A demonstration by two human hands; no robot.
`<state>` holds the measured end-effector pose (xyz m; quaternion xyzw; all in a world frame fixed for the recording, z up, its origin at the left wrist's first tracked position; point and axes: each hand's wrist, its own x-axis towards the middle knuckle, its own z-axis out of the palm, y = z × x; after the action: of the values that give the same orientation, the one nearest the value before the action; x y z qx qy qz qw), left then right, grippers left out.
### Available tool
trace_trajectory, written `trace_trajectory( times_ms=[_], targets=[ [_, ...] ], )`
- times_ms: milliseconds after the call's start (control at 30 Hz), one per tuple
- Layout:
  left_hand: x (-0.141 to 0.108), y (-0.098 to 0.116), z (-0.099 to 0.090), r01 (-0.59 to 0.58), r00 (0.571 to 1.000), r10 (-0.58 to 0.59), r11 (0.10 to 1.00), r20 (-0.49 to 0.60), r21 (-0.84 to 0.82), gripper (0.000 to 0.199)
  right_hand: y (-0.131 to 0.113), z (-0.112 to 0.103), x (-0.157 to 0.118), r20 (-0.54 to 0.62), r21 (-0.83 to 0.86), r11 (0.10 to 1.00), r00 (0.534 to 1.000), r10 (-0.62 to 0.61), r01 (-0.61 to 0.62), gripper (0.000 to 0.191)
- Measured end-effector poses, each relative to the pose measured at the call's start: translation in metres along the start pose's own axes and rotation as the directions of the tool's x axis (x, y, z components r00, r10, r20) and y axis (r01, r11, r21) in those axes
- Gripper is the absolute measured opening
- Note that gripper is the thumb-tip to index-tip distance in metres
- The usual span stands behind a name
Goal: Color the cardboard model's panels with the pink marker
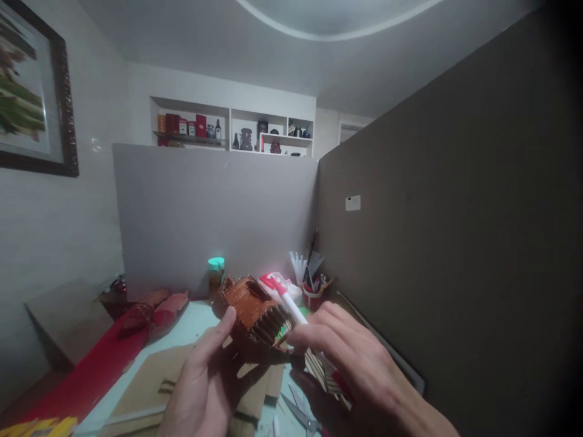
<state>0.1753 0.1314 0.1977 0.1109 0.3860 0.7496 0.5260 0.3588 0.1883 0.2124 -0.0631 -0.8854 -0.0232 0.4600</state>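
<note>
My left hand (204,382) holds up a brown corrugated cardboard piece (252,315) with ridged edges, thumb pressed on its left side. My right hand (359,370) grips a white tube-like tool with a red tip (285,297), its tip lying against the top right of the cardboard piece. Strips of ridged cardboard (325,376) show under my right palm. Both hands are raised above the desk, close to the camera.
Flat cardboard sheets (159,382) and scissors (300,416) lie on the desk. A teal-capped jar (215,276), a pen cup (312,285), red folded pieces (159,309) and red paper (91,376) are around. Grey partition boards (204,212) enclose the desk back and right.
</note>
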Motion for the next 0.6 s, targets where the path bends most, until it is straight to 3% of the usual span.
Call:
trace_trajectory(
  times_ms=[233,433,600],
  targets=[
    [0.006,-0.003,-0.002,-0.018,1.000,0.018,0.998,0.008,0.056,0.033,-0.003,0.000,0.001,0.016,-0.105,0.994,1.000,-0.010,0.012,0.022],
    [0.004,-0.004,0.000,-0.023,0.998,0.022,1.000,0.054,0.021,0.030,0.015,0.017,0.000,-0.187,-0.093,0.980,0.964,-0.189,0.175,0.022],
    [0.007,-0.006,-0.010,0.000,0.994,0.000,1.000,0.108,0.003,0.034,0.011,0.007,0.003,-0.038,-0.096,0.988,0.991,-0.128,0.124,0.023]
  ],
)
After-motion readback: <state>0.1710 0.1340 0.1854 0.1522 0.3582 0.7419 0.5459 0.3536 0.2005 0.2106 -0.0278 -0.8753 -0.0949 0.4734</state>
